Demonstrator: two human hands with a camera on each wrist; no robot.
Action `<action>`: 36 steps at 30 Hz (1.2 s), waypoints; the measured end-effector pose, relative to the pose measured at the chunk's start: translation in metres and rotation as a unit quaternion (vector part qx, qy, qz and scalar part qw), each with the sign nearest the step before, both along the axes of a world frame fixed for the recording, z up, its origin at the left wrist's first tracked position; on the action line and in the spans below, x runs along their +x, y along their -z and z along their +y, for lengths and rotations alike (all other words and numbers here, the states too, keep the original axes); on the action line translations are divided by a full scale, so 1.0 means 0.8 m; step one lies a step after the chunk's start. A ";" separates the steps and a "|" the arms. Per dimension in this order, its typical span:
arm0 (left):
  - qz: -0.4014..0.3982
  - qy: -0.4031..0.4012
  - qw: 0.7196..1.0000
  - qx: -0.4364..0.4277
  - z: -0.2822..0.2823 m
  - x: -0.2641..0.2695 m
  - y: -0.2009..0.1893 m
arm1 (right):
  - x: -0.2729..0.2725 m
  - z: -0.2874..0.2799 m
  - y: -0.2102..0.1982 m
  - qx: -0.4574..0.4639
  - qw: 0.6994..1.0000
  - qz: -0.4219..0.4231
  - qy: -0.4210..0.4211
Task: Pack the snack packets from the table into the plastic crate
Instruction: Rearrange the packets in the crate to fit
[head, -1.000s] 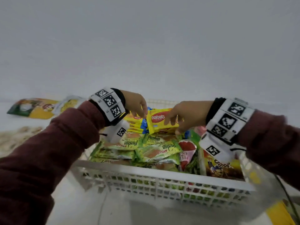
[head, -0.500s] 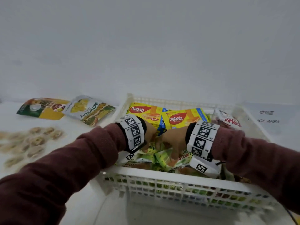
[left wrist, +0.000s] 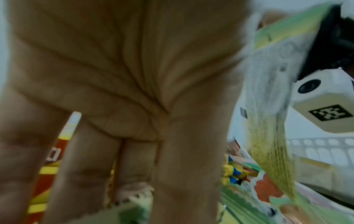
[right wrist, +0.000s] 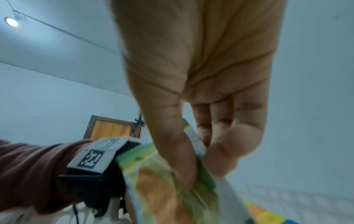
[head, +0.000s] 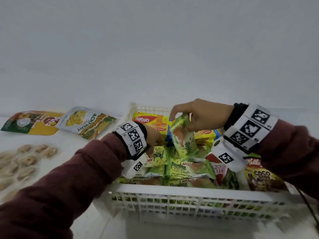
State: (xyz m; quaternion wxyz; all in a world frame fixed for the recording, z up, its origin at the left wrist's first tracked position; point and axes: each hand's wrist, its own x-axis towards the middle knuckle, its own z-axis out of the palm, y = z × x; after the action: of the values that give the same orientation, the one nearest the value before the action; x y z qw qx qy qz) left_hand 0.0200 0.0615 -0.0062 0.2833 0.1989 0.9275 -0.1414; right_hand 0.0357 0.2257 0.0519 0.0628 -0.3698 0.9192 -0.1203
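Presently the pandan cake packet (head: pixel 183 137) hangs over the white plastic crate (head: pixel 189 192), pinched by right hand (head: pixel 201 116); left hand (head: pixel 153 137) fingers unreadable among packed packets; jackfruit pouch (head: pixel 88 124) remains on table (head: pixel 72 147), unpacked.

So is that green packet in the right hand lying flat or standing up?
Standing up. The right hand pinches the green packet by its top end, and it hangs nearly upright above the flat packets in the crate.
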 end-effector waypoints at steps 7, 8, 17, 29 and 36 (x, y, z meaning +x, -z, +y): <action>-0.006 -0.031 0.999 0.011 -0.013 0.000 -0.009 | -0.016 0.033 0.027 -0.116 0.971 -0.156 0.139; -0.007 -0.036 0.999 0.019 -0.012 0.001 -0.010 | -0.016 0.036 0.031 -0.093 0.973 -0.156 0.140; -0.016 -0.080 0.995 0.059 -0.011 0.005 -0.009 | -0.012 0.052 0.033 0.083 0.985 -0.059 0.138; 0.039 -0.087 0.991 0.097 -0.010 0.012 -0.008 | -0.020 0.059 0.050 0.056 0.966 -0.195 0.158; 0.034 -0.049 0.997 0.046 0.001 0.008 0.009 | 0.001 0.023 0.060 0.273 0.962 0.002 0.032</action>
State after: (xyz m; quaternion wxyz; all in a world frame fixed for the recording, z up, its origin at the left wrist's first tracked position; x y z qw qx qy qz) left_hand 0.0265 0.0620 -0.0134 0.2491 0.1612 0.9506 -0.0911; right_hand 0.0368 0.2443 0.0036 0.1557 -0.3093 0.9285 0.1338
